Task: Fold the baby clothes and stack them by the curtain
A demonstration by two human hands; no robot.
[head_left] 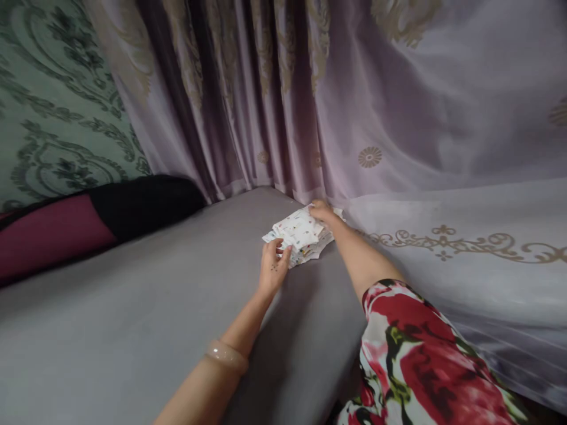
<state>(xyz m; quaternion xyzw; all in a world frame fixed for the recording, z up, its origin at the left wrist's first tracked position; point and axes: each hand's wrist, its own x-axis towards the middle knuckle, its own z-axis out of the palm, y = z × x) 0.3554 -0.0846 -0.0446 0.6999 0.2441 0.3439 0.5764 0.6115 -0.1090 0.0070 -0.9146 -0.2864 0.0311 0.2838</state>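
A small stack of folded white cloths (297, 229) with a small coloured print lies on the grey bed surface (133, 319), close to the curtain. My left hand (274, 265) is at the near left edge of the stack, fingers bent and apart, touching the edge. At the stack's far right side is my right hand (325, 213), its fingers curled onto the top cloth. The right fingertips are partly hidden.
Purple curtains (248, 106) with gold patterns hang behind and to the right of the bed. A black and maroon padded object (146, 206) lies along the left wall, under green patterned wallpaper (66, 100).
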